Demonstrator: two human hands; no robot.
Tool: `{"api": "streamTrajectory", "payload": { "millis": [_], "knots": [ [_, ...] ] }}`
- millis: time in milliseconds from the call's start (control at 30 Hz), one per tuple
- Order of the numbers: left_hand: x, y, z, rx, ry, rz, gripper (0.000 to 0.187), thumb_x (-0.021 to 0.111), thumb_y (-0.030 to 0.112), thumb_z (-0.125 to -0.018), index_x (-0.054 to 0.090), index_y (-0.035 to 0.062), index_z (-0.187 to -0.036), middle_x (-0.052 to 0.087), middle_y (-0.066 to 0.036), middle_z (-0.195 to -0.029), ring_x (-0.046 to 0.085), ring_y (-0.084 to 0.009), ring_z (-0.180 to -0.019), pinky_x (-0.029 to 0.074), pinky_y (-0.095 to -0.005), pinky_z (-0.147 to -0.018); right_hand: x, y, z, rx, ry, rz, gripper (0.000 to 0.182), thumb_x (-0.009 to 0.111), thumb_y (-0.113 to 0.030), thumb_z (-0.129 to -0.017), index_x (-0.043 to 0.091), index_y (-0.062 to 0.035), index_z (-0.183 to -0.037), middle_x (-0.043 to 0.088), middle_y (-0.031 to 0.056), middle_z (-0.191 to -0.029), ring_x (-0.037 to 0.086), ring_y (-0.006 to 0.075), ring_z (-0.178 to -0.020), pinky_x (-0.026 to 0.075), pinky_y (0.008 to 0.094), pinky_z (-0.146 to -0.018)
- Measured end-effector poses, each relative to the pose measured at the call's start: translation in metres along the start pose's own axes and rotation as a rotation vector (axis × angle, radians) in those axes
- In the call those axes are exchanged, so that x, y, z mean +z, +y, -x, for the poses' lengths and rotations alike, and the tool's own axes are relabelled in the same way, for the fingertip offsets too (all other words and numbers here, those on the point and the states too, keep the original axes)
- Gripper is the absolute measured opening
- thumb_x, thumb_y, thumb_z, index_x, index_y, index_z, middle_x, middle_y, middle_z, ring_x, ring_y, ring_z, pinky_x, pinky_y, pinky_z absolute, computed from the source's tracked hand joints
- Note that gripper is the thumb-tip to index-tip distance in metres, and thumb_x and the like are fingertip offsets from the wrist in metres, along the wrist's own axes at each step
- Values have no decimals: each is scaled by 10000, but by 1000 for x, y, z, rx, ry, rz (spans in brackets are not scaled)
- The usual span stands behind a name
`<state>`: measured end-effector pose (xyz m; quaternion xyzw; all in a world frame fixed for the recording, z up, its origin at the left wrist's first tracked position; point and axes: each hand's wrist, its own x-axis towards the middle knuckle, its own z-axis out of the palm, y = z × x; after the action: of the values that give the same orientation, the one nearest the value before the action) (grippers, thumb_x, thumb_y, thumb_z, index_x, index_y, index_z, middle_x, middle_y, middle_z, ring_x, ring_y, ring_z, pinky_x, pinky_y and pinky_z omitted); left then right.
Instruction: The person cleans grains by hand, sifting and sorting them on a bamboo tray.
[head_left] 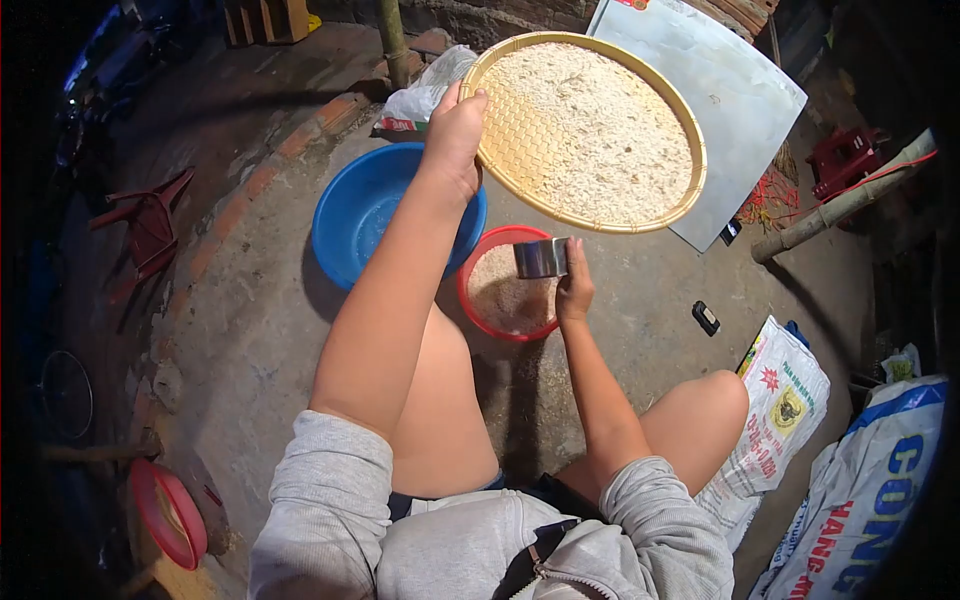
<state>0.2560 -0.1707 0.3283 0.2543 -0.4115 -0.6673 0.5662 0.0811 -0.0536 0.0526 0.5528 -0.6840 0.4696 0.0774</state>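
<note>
My left hand (pixel 456 138) grips the left rim of a round woven bamboo tray (pixel 515 135), thumb over the edge. The tray is held up in the air, tilted. Pale grain (pixel 625 130), which looks like rice, covers its middle and right side, leaving weave showing at the left. Below it, my right hand (pixel 575 284) is closed around a shiny metal cup (pixel 538 259). That cup is above a red basin (pixel 466 296) containing similar grain (pixel 503 296). To the left stands a blue basin (pixel 340 225), partly hidden behind my left forearm.
A grey-white panel (pixel 740 90) lies behind the tray. Printed sacks (pixel 880 490) and a white bag (pixel 770 420) are at the right, near a small black object (pixel 706 318). At left are a dark red stool (pixel 150 225) and a red tub (pixel 160 500). A bamboo pole (pixel 850 200) slants at right.
</note>
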Motion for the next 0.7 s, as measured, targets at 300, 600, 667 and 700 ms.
{"api": "streamTrajectory", "payload": {
  "millis": [300,600,667,700],
  "knots": [
    [10,2,12,44,77,41,236,388,86,-905,477,8,-1110,568,-121,-1016,582,-192,-868,482,-327,-775,-16,7,-15,78,116,-268,622,463,131,-742,430,-112,-1314,449,92,-1327,454,259,-1201,407,313,-962],
    [12,3,13,46,75,4,286,377,96,-922,437,3,-1185,548,-143,-1088,573,-212,-953,473,-324,-817,-1,-6,2,84,29,-288,674,389,152,-708,414,-117,-1325,450,116,-1321,449,272,-1204,386,332,-972],
    [13,1,11,60,83,16,253,383,94,-911,457,6,-1137,555,-129,-1044,573,-201,-912,475,-326,-792,1,-7,4,70,32,-298,672,382,152,-707,414,-112,-1324,456,117,-1316,455,278,-1198,383,335,-974],
    [13,2,11,75,92,28,223,390,92,-901,478,10,-1088,562,-115,-1000,574,-189,-871,478,-329,-767,-3,-8,1,106,56,-298,682,386,145,-700,396,-107,-1334,453,136,-1315,459,285,-1191,369,337,-987]
  ]
}}
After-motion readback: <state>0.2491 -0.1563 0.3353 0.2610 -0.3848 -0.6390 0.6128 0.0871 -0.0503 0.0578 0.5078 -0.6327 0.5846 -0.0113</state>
